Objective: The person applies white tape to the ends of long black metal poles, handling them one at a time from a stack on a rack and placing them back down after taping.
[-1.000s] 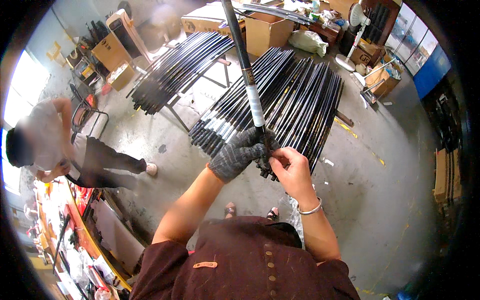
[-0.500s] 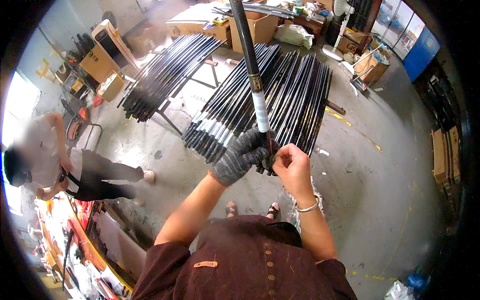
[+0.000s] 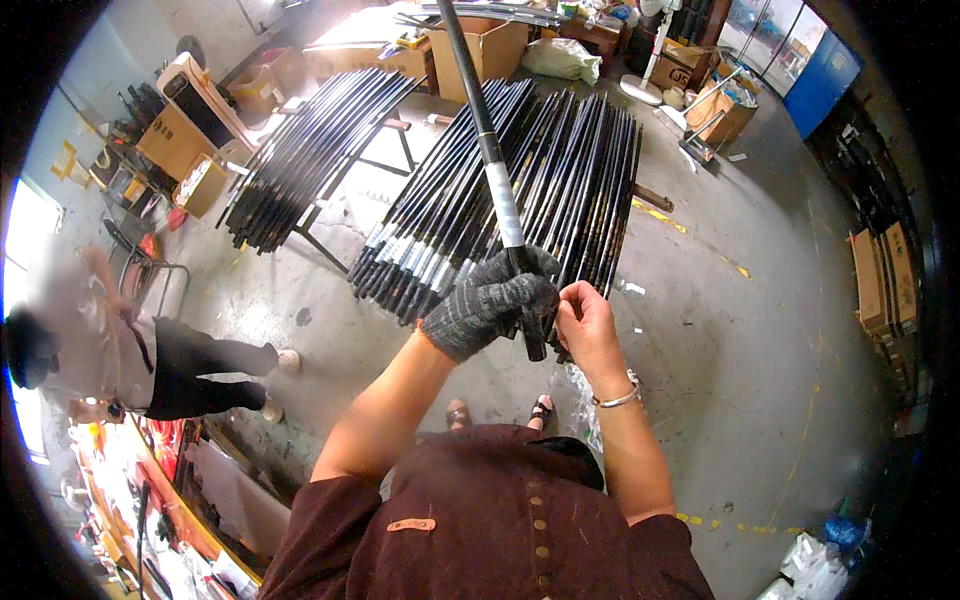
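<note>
My left hand [image 3: 478, 312], in a dark grey knitted glove, is wrapped round a long black rod [image 3: 466, 70] near its lower end. A pale silvery band [image 3: 505, 205] circles the rod just above the glove, and the dark butt pokes out below it. The rod slants up and slightly left, past the top of the view. My bare right hand [image 3: 590, 330], with a bracelet at the wrist, is closed in a pinch beside the butt; whatever its fingertips hold is too small to make out. Behind both hands lie many similar black rods [image 3: 590, 190] in a wide row, several with pale bands.
Another batch of rods [image 3: 310, 150] rests on a stand at the left. A person [image 3: 110, 330] stands at the far left beside a cluttered bench [image 3: 190, 480]. Cardboard boxes [image 3: 480, 55] and a white-based fan [image 3: 642, 88] are at the back; more cartons [image 3: 885, 280] line the right.
The held rod leans further left, and its butt now shows below my gloved hand. My right hand remains pinched beside it, slightly lower. The whole view has shifted a little.
</note>
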Demonstrator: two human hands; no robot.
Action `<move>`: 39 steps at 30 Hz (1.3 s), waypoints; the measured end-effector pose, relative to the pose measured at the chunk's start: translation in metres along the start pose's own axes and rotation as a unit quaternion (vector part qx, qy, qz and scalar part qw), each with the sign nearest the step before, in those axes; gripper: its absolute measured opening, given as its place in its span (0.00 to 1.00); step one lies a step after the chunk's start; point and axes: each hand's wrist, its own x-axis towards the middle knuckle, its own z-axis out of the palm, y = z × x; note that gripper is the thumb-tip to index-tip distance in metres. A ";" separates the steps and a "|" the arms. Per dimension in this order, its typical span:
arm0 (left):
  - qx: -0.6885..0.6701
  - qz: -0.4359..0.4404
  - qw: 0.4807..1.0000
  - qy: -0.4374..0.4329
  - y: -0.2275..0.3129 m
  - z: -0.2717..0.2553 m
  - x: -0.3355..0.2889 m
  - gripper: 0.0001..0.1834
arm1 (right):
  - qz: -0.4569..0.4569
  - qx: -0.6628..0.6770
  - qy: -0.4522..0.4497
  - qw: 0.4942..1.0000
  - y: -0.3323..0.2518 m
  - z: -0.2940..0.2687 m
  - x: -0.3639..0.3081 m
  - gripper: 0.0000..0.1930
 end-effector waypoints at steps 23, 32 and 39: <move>-0.066 -0.043 0.993 -0.092 0.003 -0.002 -0.017 0.28 | 0.075 0.235 -0.136 0.960 0.001 -0.021 -0.008 0.11; -0.040 -0.078 0.994 -0.059 -0.001 -0.003 -0.015 0.31 | 0.027 0.201 -0.088 0.975 0.008 0.001 -0.008 0.11; -0.037 -0.040 0.997 -0.058 -0.015 0.004 -0.015 0.34 | 0.161 0.427 0.047 0.889 0.065 -0.003 0.001 0.06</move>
